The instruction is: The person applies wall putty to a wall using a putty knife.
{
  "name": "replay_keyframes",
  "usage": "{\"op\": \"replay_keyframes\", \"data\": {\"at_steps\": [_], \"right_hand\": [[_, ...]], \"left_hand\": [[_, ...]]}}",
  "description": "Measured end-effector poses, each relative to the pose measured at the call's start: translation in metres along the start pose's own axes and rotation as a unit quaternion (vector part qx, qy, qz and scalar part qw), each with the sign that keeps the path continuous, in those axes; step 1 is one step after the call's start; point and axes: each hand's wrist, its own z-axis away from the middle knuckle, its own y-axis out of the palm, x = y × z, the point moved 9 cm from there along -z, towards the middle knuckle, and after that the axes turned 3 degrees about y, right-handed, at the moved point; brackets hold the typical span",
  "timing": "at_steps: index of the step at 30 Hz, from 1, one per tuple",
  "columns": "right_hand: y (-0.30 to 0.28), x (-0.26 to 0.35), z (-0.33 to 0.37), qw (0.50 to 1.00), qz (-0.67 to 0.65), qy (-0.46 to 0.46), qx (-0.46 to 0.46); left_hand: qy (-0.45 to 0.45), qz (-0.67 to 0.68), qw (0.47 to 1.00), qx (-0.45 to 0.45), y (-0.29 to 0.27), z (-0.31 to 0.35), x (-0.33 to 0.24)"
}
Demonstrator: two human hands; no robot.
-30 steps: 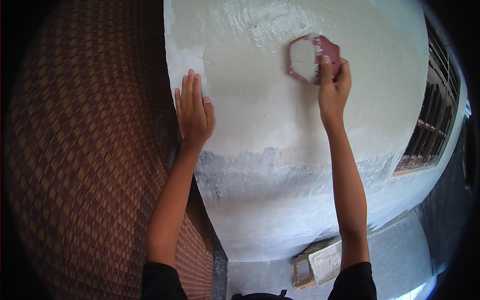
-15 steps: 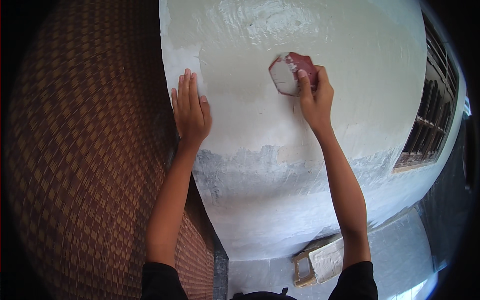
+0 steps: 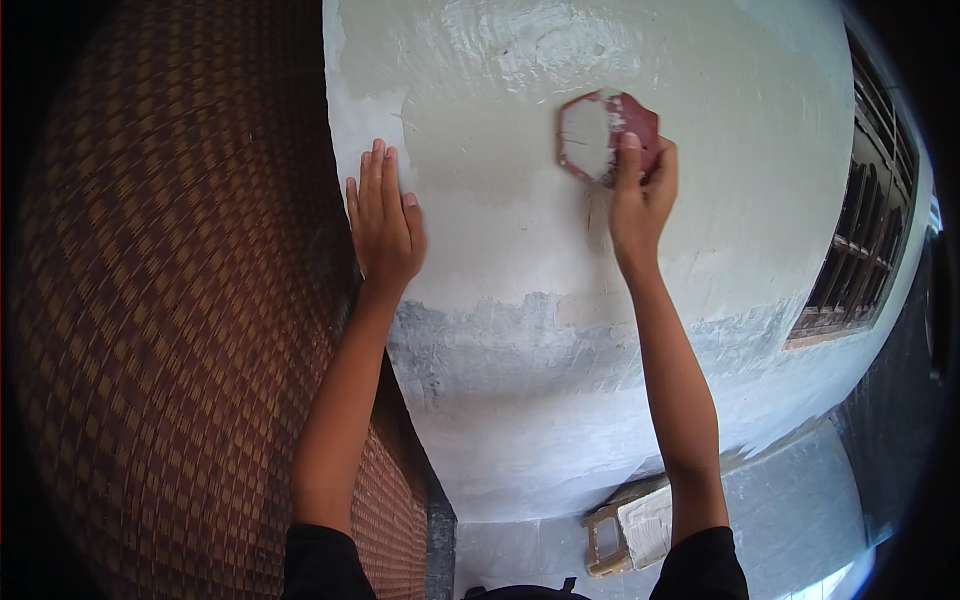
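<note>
Red hexagonal plate [image 3: 598,135], left half smeared pale, at wall's [image 3: 500,240] upper part, well in from left edge. Right hand [image 3: 642,205] grasping it, thumb on near face. Left hand [image 3: 388,228] flat beside that edge, fingers extended, unclenched.

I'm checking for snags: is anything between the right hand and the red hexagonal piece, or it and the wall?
Nothing visible: the right hand grips the red hexagonal piece, with no object showing between it and the wall; its far face is hidden.
</note>
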Motion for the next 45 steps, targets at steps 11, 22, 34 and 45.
{"op": "replay_keyframes", "data": {"at_steps": [11, 22, 34, 45], "right_hand": [[-0.005, 0.003, -0.022, 0.992, 0.089, 0.023, -0.091], [-0.013, 0.003, -0.002, 0.993, 0.1, 0.011, -0.067], [-0.005, 0.003, 0.014, 0.998, 0.061, -0.007, -0.022], [0.009, 0.002, 0.023, 0.984, 0.153, -0.067, 0.058]], "left_hand": [[-0.003, -0.005, 1.0, 0.002, -0.002, 0.0, 0.0], [-0.003, -0.009, 1.0, 0.001, -0.002, 0.0, 0.002], [0.0, -0.003, 1.0, -0.004, -0.002, 0.001, 0.003], [0.002, -0.009, 1.0, -0.004, -0.003, 0.0, 0.001]]}}
